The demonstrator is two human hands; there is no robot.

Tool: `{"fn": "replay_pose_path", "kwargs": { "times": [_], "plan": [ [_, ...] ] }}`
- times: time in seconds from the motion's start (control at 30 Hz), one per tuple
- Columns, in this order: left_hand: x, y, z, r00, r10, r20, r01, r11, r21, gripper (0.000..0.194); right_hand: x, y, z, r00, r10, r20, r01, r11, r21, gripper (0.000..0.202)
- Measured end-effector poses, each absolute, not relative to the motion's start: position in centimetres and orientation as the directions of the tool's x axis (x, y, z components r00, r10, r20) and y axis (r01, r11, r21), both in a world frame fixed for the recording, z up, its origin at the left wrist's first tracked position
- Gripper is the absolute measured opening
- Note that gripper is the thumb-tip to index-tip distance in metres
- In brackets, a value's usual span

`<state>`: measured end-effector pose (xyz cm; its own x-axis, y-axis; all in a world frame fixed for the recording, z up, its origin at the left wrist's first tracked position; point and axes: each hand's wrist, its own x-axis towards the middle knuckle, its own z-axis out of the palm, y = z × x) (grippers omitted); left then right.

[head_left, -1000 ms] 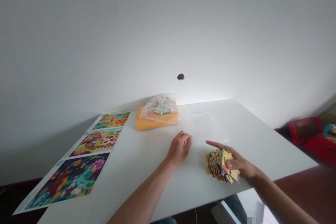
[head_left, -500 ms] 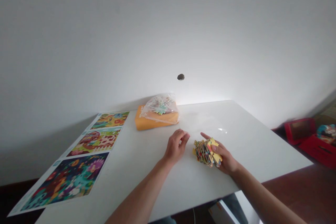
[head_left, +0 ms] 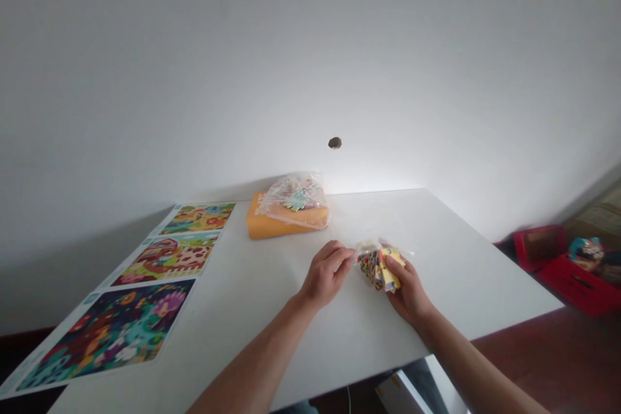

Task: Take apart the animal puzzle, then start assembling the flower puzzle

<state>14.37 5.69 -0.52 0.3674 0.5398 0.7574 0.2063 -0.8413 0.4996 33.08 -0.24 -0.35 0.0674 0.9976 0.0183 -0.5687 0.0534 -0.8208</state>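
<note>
A thick bundle of jigsaw puzzle pieces (head_left: 373,268), yellow on its near face, is gripped in my right hand (head_left: 410,291), thumb across the front. Around the pieces shows thin clear plastic, which looks like a bag (head_left: 367,246); how far it covers them I cannot tell. My left hand (head_left: 327,275) is closed in a pinch at the left edge of this plastic, just left of the pieces. Both hands are above the white table (head_left: 262,317).
Behind my left hand lies an orange box (head_left: 272,226), with another clear bag of puzzle pieces (head_left: 298,197) on top. A printed picture sheet (head_left: 130,284) runs along the table's left edge. A red open box (head_left: 577,281) is beyond the right edge.
The puzzle pieces, bare in my right hand before, now have clear plastic about them. That hand has shifted slightly left and up. My left hand's pinched fingers now meet the plastic.
</note>
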Motion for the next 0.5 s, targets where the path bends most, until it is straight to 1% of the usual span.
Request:
{"fn": "replay_pose_path", "kwargs": {
  "times": [0.1, 0.17, 0.23, 0.3, 0.4, 0.5],
  "plan": [
    [14.1, 5.5, -0.1, 0.433, 0.501, 0.749, 0.209, -0.865, 0.457, 0.017, 32.3, -0.3, -0.4, 0.132, 0.991, 0.016, -0.537, 0.085, -0.839, 0.063],
    [14.0, 5.4, 0.2, 0.508, 0.479, 0.715, 0.218, -0.875, 0.432, 0.019, 31.9, -0.1, -0.4, 0.209, 0.978, 0.013, -0.528, 0.125, -0.84, 0.064],
    [14.0, 5.3, 0.4, 0.579, 0.454, 0.677, 0.224, -0.887, 0.403, 0.022, 31.7, 0.1, -0.3, 0.304, 0.952, 0.021, -0.514, 0.182, -0.838, 0.06],
    [14.0, 5.3, 0.6, 0.646, 0.42, 0.637, 0.235, -0.904, 0.358, 0.023, 31.7, 0.2, -0.3, 0.366, 0.93, 0.023, -0.496, 0.216, -0.841, 0.051],
    [14.1, 5.5, 0.5, 0.713, 0.397, 0.578, 0.282, -0.917, 0.282, 0.021, 31.7, 0.4, -0.3, 0.329, 0.944, 0.002, -0.544, 0.191, -0.817, 0.038],
    [13.9, 5.8, 0.3, 0.701, 0.427, 0.571, 0.332, -0.904, 0.268, 0.016, 31.8, 0.6, -0.1, 0.183, 0.983, -0.03, -0.654, 0.099, -0.75, 0.027]
  ]
}}
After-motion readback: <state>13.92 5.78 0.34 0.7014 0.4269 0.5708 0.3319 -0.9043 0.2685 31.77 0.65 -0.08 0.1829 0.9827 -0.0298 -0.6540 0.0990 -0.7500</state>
